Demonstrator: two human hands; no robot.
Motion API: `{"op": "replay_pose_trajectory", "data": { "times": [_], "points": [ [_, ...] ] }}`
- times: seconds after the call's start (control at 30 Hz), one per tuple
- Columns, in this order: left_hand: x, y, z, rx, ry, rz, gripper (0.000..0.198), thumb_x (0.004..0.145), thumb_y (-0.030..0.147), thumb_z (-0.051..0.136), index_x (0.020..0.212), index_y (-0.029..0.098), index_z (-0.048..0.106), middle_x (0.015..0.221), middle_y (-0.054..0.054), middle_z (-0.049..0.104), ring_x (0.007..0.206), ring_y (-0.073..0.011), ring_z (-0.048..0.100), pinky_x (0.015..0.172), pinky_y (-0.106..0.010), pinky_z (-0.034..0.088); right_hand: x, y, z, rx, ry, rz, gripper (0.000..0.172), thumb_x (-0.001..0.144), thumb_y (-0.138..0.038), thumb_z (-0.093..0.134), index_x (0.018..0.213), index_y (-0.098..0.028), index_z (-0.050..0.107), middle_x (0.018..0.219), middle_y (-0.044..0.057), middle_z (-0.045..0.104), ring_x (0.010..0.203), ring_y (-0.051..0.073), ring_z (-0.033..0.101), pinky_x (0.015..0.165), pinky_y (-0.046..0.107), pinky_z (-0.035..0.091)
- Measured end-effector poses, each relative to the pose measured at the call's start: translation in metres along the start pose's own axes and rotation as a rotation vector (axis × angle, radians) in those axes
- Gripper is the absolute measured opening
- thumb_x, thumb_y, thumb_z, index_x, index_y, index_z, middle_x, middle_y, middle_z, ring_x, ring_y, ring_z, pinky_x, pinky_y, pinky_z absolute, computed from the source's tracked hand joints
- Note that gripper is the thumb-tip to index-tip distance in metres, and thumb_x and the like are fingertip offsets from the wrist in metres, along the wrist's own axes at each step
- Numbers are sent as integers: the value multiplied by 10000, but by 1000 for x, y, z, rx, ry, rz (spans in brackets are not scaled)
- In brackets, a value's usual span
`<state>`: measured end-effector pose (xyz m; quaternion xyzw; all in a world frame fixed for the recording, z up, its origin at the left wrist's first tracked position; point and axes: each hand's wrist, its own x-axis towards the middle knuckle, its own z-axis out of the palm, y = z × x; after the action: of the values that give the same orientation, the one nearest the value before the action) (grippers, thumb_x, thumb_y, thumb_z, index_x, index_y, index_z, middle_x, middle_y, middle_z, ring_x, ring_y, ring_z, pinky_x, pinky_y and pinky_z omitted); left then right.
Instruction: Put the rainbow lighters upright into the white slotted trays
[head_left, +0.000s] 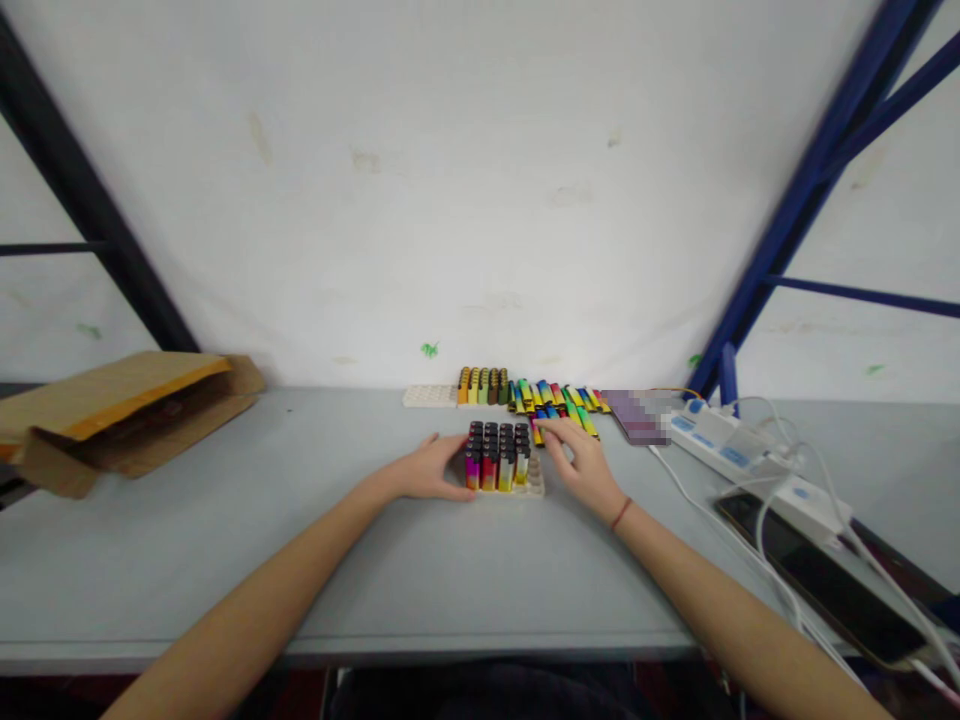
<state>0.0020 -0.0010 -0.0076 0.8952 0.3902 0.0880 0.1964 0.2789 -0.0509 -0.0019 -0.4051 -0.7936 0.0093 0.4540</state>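
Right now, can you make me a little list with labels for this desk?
Left hand: at the left end of a white holed tray
In that tray: black-topped multicoloured lighters, upright; free holes at right
Right hand: fingertips at a pink-and-yellow lighter, grip unclear
Behind: another white holed tray
Far left: brown paper package
Far right: white power strip, black phone

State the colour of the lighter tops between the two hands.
The lighter tops are black; the head view shows it.

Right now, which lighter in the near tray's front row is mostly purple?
The leftmost lighter, beside the left hand. The next lighter is mostly red; those further right look whitish-yellow.
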Motion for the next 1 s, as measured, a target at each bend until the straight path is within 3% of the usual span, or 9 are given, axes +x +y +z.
{"op": "replay_pose_trajectory", "data": {
  "times": [0.1,0.2,0.33,0.47,0.63,0.77,1.0],
  "points": [
    [0,2,-3,5,13,21,837,691,455,729,1389,159,374,1431,-149,438,1313,-347,389,1132,-532,147,1,14,3,-259,-59,18,341,924,-248,417,1185,-179,625,1157,131,637,1128,273,531,987,464,413],
    [-1,2,-7,-12,36,47,804,663,431,745,1347,150,428,1367,-137,504,1249,-342,453,1098,-473,278,0,18,7,-470,-204,17,351,906,-284,463,1195,-181,633,1349,117,534,1320,331,343,1074,533,286],
    [-4,-1,-10,-58,64,73,786,639,414,755,1302,104,468,1325,-145,525,1207,-334,484,1069,-417,346,-2,10,7,-544,-295,15,291,903,-310,486,1069,-210,703,1363,90,523,1353,341,278,1086,532,240],
    [-5,-5,-10,-87,70,70,828,632,402,757,1326,84,436,1338,-154,505,1214,-333,476,1082,-420,334,-2,3,1,-536,-315,28,275,903,-350,503,977,-212,730,1271,104,585,1263,334,371,1017,485,322],
    [-6,-6,-9,-95,76,69,822,631,408,760,1323,102,437,1324,-144,516,1201,-333,486,1075,-429,344,0,-6,-2,-539,-454,81,293,925,-348,474,866,-157,688,925,115,668,922,250,558,815,354,406],
    [-6,-7,-8,-92,74,49,794,642,429,749,1305,104,455,1311,-147,521,1193,-346,486,1060,-446,355,0,-12,-1,-531,-507,233,207,912,-238,445,881,-144,627,928,115,646,772,195,585,644,288,358],
    [-6,-10,-3,-88,100,74,787,649,448,742,1293,93,459,1304,-156,517,1178,-341,488,1056,-447,348,3,-4,-8,-399,-596,526,163,758,-215,537,886,-132,595,775,88,642,698,196,569,571,271,282]
  ]
}}
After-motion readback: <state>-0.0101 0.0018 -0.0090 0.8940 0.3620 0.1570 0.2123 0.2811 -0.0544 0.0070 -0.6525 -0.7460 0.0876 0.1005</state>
